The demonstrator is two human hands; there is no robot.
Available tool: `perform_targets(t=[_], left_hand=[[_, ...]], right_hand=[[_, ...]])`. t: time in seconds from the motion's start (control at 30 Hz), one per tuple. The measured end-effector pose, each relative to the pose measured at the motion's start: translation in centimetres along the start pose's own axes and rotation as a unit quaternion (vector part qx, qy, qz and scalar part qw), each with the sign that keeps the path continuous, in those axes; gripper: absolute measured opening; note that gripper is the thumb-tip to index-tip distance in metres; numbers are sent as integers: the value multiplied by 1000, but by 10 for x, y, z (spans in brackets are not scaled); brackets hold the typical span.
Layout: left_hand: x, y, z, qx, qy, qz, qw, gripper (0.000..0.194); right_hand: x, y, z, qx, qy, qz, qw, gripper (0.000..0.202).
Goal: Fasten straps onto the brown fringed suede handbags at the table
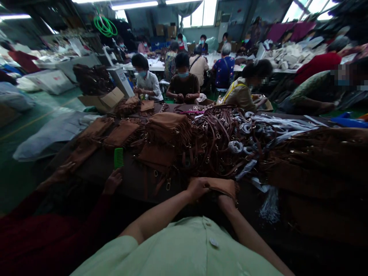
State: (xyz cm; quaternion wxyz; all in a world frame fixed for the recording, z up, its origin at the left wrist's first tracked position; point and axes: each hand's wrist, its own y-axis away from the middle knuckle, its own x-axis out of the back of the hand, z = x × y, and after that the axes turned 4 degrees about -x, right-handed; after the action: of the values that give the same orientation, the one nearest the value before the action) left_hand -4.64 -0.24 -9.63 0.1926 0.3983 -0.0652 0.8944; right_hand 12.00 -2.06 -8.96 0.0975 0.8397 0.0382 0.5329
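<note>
A brown fringed bag is held close in front of my body at the near edge of the table. The fingers of my left hand are closed on its left end. My right hand reaches up to the bag's near side; its fingers are hidden by the bag, so their grip does not show. Just beyond lies a tangle of brown straps with metal clasps. More brown fringed bags are piled to the left of the straps.
At my left, a co-worker's hand holds a green comb; their other hand touches a bag. White wrapped strips and a brown pile lie to the right. Several people sit across the table.
</note>
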Motion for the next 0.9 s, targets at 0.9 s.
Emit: perform_targets(t=[0.9], left_hand=[[4,57,-8,-54,-126,-45,990,34]], right_hand=[[-53,53,-5,117,-15,-125,985,29]])
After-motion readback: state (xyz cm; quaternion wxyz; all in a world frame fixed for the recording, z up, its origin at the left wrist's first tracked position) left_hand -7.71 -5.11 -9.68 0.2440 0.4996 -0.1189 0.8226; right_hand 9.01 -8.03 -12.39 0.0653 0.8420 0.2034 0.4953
